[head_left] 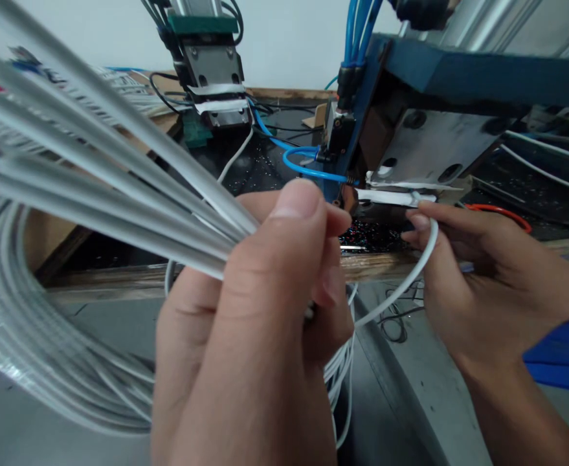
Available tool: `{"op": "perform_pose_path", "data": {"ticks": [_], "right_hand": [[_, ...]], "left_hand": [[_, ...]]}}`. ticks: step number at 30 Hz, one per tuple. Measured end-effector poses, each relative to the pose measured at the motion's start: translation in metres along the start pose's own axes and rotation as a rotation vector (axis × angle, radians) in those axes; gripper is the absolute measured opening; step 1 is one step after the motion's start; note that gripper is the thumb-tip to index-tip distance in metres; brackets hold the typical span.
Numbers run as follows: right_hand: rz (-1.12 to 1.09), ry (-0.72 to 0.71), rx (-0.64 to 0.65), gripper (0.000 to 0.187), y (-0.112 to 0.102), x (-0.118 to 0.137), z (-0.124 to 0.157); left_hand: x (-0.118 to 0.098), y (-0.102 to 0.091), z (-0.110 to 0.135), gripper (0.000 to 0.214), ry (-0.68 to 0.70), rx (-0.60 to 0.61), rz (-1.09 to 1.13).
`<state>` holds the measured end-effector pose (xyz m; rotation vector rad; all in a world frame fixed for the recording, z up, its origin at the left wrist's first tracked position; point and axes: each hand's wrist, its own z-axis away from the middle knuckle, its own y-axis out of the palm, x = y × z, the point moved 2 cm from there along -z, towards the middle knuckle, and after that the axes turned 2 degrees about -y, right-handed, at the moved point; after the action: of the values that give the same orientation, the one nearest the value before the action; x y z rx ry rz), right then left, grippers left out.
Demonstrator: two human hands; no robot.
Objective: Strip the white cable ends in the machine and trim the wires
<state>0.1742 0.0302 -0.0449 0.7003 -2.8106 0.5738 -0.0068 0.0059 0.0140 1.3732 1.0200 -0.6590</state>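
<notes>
My left hand point(259, 310) is close to the camera, its fingers closed round a bundle of white cables point(94, 175) that fans out to the upper left. My right hand point(478, 278) pinches a single white cable point(413, 272) between thumb and fingers. It holds that cable's end at the jaws of a blue machine point(430, 116), where a white cable tip point(391, 196) lies under a grey metal plate. The single cable curves down from my right hand toward the bundle below my left hand.
A large coil of white cables point(32, 349) fills the lower left. A second press head point(213, 77) with black and blue hoses stands at the back. A wooden bench edge point(376, 265) runs across the middle. An orange wire point(500, 212) lies at the right.
</notes>
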Motion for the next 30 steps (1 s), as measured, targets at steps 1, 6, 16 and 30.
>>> {"op": "perform_pose_path", "data": {"ticks": [1, 6, 16, 30], "right_hand": [[-0.007, -0.007, -0.01, 0.022, 0.0, 0.001, 0.0], [-0.105, 0.017, 0.016, 0.022, 0.006, 0.005, 0.0], [0.121, -0.04, -0.026, 0.038, -0.009, 0.01, -0.001], [0.137, -0.038, -0.085, 0.028, -0.005, 0.01, -0.002]], "left_hand": [[0.001, -0.001, -0.001, 0.029, 0.01, 0.016, -0.005], [0.006, -0.007, -0.004, 0.023, 0.002, 0.001, -0.054], [0.004, -0.007, -0.007, 0.026, 0.042, 0.071, -0.142], [0.003, -0.004, -0.005, 0.028, 0.03, 0.075, -0.087]]}}
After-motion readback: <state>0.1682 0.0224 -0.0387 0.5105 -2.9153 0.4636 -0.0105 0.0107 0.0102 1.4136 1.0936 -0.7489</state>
